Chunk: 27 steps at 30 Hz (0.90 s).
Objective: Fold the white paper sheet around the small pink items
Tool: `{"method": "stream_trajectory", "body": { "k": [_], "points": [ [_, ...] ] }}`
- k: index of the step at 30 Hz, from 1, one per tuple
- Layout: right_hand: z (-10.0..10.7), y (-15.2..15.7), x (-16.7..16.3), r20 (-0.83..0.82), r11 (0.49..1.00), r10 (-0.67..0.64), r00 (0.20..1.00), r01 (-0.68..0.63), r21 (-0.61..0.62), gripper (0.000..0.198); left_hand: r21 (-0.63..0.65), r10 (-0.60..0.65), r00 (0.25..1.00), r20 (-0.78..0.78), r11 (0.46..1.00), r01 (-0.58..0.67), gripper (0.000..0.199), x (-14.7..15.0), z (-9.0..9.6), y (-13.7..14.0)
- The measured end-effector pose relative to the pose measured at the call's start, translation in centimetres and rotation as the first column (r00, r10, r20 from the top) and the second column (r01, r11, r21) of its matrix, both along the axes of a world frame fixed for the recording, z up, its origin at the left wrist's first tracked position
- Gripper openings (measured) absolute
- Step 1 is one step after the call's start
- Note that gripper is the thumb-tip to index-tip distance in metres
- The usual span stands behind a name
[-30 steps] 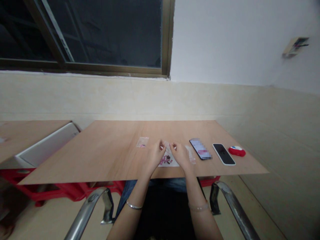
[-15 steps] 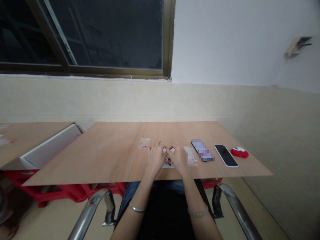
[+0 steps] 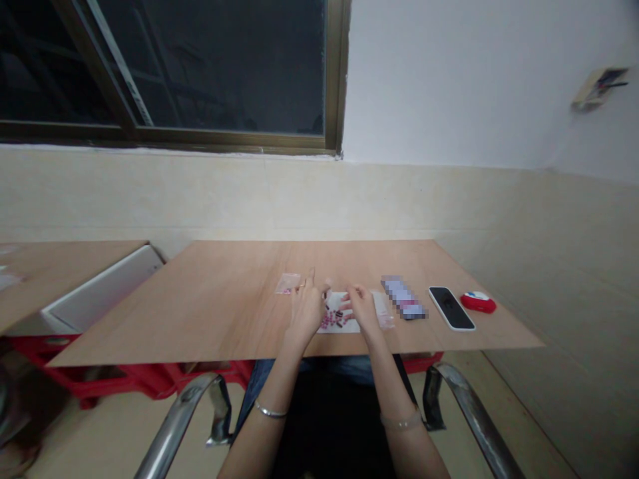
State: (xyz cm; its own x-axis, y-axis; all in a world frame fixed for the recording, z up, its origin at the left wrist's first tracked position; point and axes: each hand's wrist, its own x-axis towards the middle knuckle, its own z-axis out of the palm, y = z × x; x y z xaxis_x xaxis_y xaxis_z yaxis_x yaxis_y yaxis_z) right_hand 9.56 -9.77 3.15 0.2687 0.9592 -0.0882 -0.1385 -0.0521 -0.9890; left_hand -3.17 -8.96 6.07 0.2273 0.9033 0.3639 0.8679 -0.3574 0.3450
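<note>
A white sheet [image 3: 353, 326] lies near the table's front edge, with several small pink and dark beads [image 3: 333, 319] scattered on it. Over the sheet's left side is my left hand [image 3: 307, 309], one finger stretched forward and the thumb side closed in a pinch. Whatever sits in that pinch is too small to make out. My right hand [image 3: 363, 307] hovers above the sheet's right part, its fingers apart and bent, with nothing visible in them. Just beyond my left hand rests a small clear bag [image 3: 287, 283] with pinkish bits inside.
Right of the sheet are clear plastic bags [image 3: 384, 314], a phone with a blurred screen [image 3: 403, 298], a white-edged dark phone [image 3: 452, 309] and a red-and-white case [image 3: 478, 302]. Metal chair arms [image 3: 184, 416] flank me. Another table [image 3: 74, 263] stands at left.
My hands were together at the fingertips and have now separated, the right moving rightward and its fingers opening. More of the sheet and the beads shows between them.
</note>
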Motion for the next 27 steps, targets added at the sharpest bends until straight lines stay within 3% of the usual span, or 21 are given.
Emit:
{"method": "stream_trajectory", "body": {
  "k": [2,5,7,10,14,18,21,24,26,27],
  "points": [
    [-0.1,-0.2,-0.1,-0.270,0.974,0.154,0.951,-0.192,-0.119,0.036,-0.012,-0.066,0.991,0.117,0.998,0.068,0.039,0.4,0.1,0.1],
    [0.1,-0.2,-0.4,-0.594,0.905,0.300,0.747,-0.420,-0.070,0.042,-0.023,-0.142,0.963,0.229,0.988,0.151,0.038,1.0,0.0,0.1],
    [0.3,-0.1,-0.4,-0.707,0.906,0.297,0.642,-0.423,-0.003,0.039,-0.020,-0.170,0.957,0.235,0.983,0.180,0.038,1.2,0.0,0.1],
    [0.3,0.2,-0.2,-0.780,0.932,0.249,0.574,-0.360,0.033,0.028,0.001,-0.248,0.945,0.213,0.967,0.253,0.041,1.2,0.2,0.2],
    [0.2,0.4,0.3,-0.814,0.944,0.231,0.533,-0.324,0.056,0.016,0.054,-0.340,0.915,0.216,0.940,0.336,0.038,1.0,0.7,-0.1],
    [0.2,0.2,0.7,-0.795,0.960,0.241,0.557,-0.258,0.110,0.014,0.105,-0.357,0.811,0.463,0.931,0.350,0.030,1.2,0.8,-0.4],
    [0.1,0.2,0.6,-0.716,0.985,0.174,0.676,-0.111,0.134,0.020,0.103,-0.244,0.559,0.793,0.957,0.272,0.025,1.6,0.2,0.0],
    [-0.3,0.3,0.0,-0.593,0.984,0.001,0.806,0.106,0.146,0.044,-0.114,0.092,0.133,0.987,0.979,0.169,0.017,2.0,-0.9,1.0],
    [-0.5,0.5,-0.7,-0.491,0.960,-0.071,0.868,0.192,0.202,0.061,-0.316,0.362,-0.134,0.923,0.908,0.275,0.018,2.2,-1.7,1.7],
    [-0.5,0.5,-1.0,-0.436,0.950,-0.089,0.895,0.208,0.234,0.068,-0.383,0.484,-0.217,0.848,0.842,0.381,0.020,2.3,-2.1,2.0]
  ]
}}
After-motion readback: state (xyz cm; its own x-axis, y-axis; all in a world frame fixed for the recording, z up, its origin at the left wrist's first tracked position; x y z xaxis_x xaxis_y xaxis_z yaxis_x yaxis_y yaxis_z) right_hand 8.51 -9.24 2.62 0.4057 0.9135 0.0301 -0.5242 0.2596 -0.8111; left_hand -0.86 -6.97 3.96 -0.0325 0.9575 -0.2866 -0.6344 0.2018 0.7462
